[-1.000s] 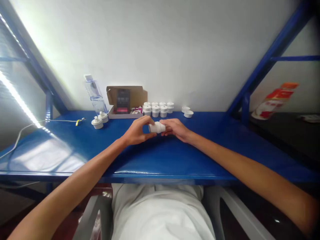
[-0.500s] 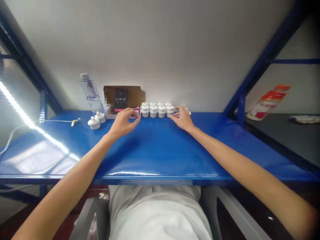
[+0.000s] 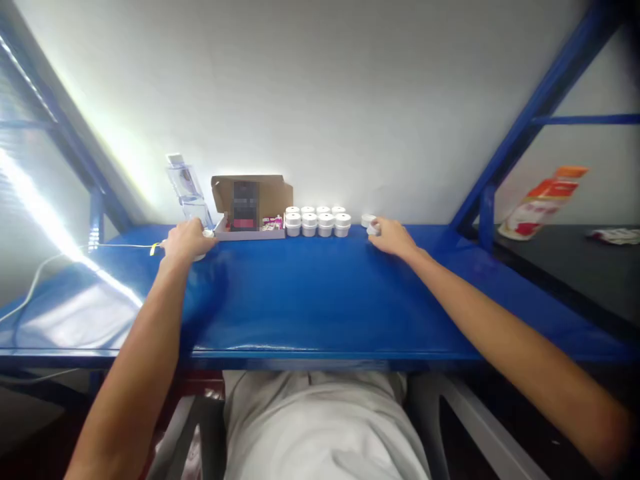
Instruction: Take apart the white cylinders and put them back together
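At the left of the blue table, my left hand (image 3: 186, 240) reaches down over two white round caps with knobs, its fingers closing on the nearer cap (image 3: 199, 257). The hand covers most of both. Toward the right, my right hand (image 3: 394, 237) has its thumb and fingers around a small white round cup (image 3: 373, 229). Just behind that one stands another white cup (image 3: 367, 219). Between the hands, several lidded white cups (image 3: 325, 224) stand in two rows against the wall.
An open cardboard box (image 3: 280, 193) holds a dark phone-like device (image 3: 245, 203) and small pink-and-white packets. A clear water bottle (image 3: 187, 190) stands behind my left hand. A white cable (image 3: 120, 245) lies at left. Blue frame posts (image 3: 487, 217) flank the table (image 3: 310, 293).
My left hand has moved left from in front of the box to the white knobbed caps. My right hand has shifted right, off the end of the cup rows, to a separate white cup.
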`<act>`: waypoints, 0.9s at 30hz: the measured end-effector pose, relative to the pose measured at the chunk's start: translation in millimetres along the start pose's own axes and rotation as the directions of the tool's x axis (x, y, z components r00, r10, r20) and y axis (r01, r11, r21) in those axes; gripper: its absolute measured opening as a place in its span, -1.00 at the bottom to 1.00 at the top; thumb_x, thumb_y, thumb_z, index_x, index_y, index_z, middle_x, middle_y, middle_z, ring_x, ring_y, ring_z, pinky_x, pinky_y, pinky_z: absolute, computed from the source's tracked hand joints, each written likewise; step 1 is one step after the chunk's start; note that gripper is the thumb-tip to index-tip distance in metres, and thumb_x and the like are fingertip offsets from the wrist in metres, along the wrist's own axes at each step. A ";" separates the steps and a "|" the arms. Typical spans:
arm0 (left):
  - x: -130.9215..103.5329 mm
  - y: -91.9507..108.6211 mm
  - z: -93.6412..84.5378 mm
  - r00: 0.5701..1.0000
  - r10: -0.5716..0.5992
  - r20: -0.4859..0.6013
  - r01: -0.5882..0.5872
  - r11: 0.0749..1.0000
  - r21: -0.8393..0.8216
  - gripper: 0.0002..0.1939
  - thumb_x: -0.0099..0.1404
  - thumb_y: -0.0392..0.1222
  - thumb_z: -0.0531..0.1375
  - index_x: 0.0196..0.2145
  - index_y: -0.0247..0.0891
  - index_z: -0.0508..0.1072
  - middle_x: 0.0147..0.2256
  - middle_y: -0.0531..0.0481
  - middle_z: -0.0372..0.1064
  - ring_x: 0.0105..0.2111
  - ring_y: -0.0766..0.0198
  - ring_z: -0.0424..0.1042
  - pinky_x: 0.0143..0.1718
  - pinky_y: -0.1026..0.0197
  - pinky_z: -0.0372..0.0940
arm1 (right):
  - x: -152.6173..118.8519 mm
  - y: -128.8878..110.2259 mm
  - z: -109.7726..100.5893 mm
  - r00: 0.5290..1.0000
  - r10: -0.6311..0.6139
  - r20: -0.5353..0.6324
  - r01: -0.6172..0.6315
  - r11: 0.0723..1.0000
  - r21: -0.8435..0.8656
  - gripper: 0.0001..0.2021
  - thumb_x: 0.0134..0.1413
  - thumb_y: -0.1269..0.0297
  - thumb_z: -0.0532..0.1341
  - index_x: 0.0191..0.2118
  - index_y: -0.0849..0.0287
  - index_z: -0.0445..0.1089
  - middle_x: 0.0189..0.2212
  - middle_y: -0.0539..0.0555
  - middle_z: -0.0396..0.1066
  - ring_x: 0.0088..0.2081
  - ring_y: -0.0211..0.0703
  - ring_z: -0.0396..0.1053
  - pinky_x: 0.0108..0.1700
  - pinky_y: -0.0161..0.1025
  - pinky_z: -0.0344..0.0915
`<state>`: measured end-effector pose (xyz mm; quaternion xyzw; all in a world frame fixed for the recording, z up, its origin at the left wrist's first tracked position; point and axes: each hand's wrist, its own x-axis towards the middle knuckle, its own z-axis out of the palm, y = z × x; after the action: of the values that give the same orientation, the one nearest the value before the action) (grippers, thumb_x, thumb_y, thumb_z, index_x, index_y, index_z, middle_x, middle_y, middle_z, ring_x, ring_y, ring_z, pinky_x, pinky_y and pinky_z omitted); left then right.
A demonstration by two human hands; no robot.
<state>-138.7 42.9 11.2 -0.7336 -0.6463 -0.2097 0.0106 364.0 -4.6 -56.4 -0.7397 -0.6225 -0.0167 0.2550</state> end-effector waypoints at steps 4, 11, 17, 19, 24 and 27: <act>1.3 4.2 0.9 0.995 -0.090 0.047 0.085 0.991 0.106 -0.62 0.03 -0.01 0.37 -0.27 -0.32 0.48 -0.30 -0.18 0.46 -0.18 -0.10 0.44 -0.15 -0.01 0.29 | -3.6 -14.0 -4.3 0.991 0.015 0.130 -0.070 0.900 0.430 -0.70 0.07 0.30 0.24 -0.10 0.28 0.54 -0.29 0.19 0.58 -0.28 -0.03 0.51 -0.19 -0.18 0.43; -25.7 67.5 6.4 0.867 0.429 0.253 -0.278 0.839 -0.467 -0.54 0.00 0.06 0.40 -0.16 -0.19 0.57 -0.18 -0.10 0.55 -0.19 0.05 0.49 -0.17 0.14 0.33 | -19.6 -43.0 -0.1 0.935 -0.062 0.349 -0.196 0.730 0.655 -0.83 0.04 0.28 0.31 -0.28 0.26 0.58 -0.38 0.13 0.56 -0.42 -0.21 0.44 -0.53 -0.41 0.30; -42.4 101.7 40.2 0.799 0.585 0.137 -0.342 0.629 -0.698 -0.40 0.03 0.04 0.41 0.02 -0.21 0.50 0.02 -0.17 0.46 -0.03 0.05 0.44 -0.10 0.13 0.36 | -22.0 -42.7 -1.3 0.976 -0.179 0.120 0.086 0.834 0.544 -0.76 0.20 0.21 0.21 -0.18 0.21 0.58 -0.16 0.15 0.59 -0.16 -0.04 0.51 -0.13 -0.17 0.48; -42.4 104.3 52.1 0.829 0.546 0.122 -0.345 0.671 -0.657 -0.42 0.01 0.07 0.42 -0.04 -0.23 0.53 -0.08 -0.14 0.50 -0.11 0.06 0.45 -0.17 0.15 0.35 | -28.4 -51.0 -3.0 0.943 -0.308 0.122 0.201 0.825 0.528 -0.75 0.14 0.18 0.30 -0.11 0.14 0.58 -0.06 0.12 0.57 -0.04 0.03 0.49 0.08 -0.03 0.40; -45.2 106.2 64.4 0.800 0.581 0.150 -0.401 0.703 -0.588 -0.49 0.03 0.12 0.40 -0.14 -0.24 0.56 -0.24 -0.04 0.53 -0.26 0.11 0.45 -0.24 0.18 0.29 | -58.9 -91.5 -4.9 0.892 -0.443 0.093 0.283 0.706 0.650 -0.61 0.04 0.17 0.38 0.02 0.08 0.53 0.03 0.10 0.53 0.04 0.05 0.48 0.15 0.02 0.38; -53.4 114.6 65.3 0.776 0.619 0.121 -0.428 0.659 -0.619 -0.52 0.07 0.05 0.38 -0.09 -0.24 0.56 -0.22 -0.02 0.53 -0.25 0.14 0.43 -0.23 0.20 0.27 | -80.0 -118.8 -10.0 0.881 -0.472 -0.031 0.330 0.567 0.755 -0.58 0.12 0.13 0.34 0.10 0.05 0.46 0.10 0.10 0.46 0.07 0.00 0.46 0.15 -0.04 0.40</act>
<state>-14.4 -7.6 -36.3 -0.8834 -0.3052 -0.2540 -0.2489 238.5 -70.3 -32.7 -0.4079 -0.7457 0.2445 0.4667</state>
